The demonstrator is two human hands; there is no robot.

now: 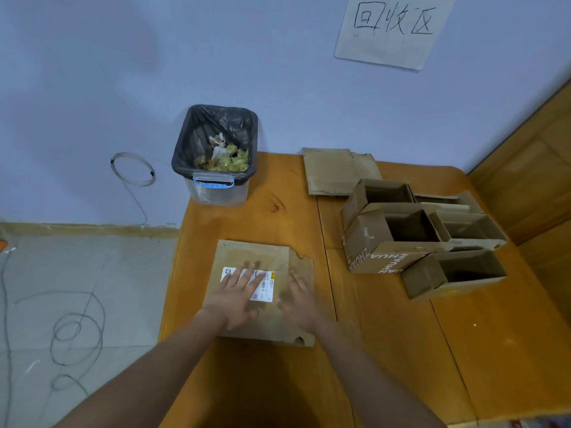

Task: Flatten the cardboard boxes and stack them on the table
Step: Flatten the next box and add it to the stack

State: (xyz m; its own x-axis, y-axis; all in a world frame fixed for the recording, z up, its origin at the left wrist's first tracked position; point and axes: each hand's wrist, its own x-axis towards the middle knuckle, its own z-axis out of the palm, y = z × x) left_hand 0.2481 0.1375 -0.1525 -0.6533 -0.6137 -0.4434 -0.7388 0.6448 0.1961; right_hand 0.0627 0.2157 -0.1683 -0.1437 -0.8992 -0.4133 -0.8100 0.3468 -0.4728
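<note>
A flattened cardboard box (247, 254) with a white shipping label lies on the near left part of the wooden table (401, 350). My left hand (239, 296) lies flat on it, fingers spread over the label. My right hand (298, 299) presses flat on the box's right half. Both hands are slightly blurred. Another flattened box (338, 171) lies at the table's far edge. Several open, unflattened boxes (411, 239) stand grouped at the right, one printed ZHUAN.
A clear plastic bin (216, 156) lined with a black bag and holding scraps stands at the table's far left corner. A paper sign (392, 29) hangs on the blue wall. Cables (77, 332) lie on the grey floor at left. A wooden panel (531, 168) borders the right.
</note>
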